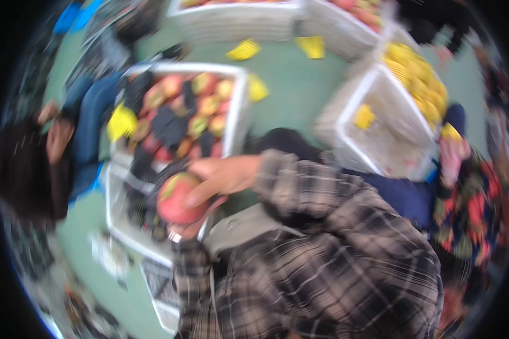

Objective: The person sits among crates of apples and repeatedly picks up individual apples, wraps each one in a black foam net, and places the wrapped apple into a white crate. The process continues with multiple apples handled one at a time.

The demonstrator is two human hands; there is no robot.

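Observation:
A red apple (181,198) with a yellow-green patch is held between my two hands. My right hand (222,176) comes in from the right, its fingers over the apple's top and side. Below the apple, my left hand (187,229) is mostly hidden by it. Dark net material shows behind the apple. Just beyond is a white foam box (236,114) of apples, with dark foam net pieces (169,126) and a yellow foam net (122,123) on them. Under my hands stands another white foam box (142,249) holding dark nets.
At the right, a nearly bare foam box (343,131) holds one yellow piece; beside it are yellow-netted fruits (415,80). More apple boxes (237,21) stand at the top. Yellow nets (244,49) lie on the green floor. People sit at left (34,169) and right (471,207).

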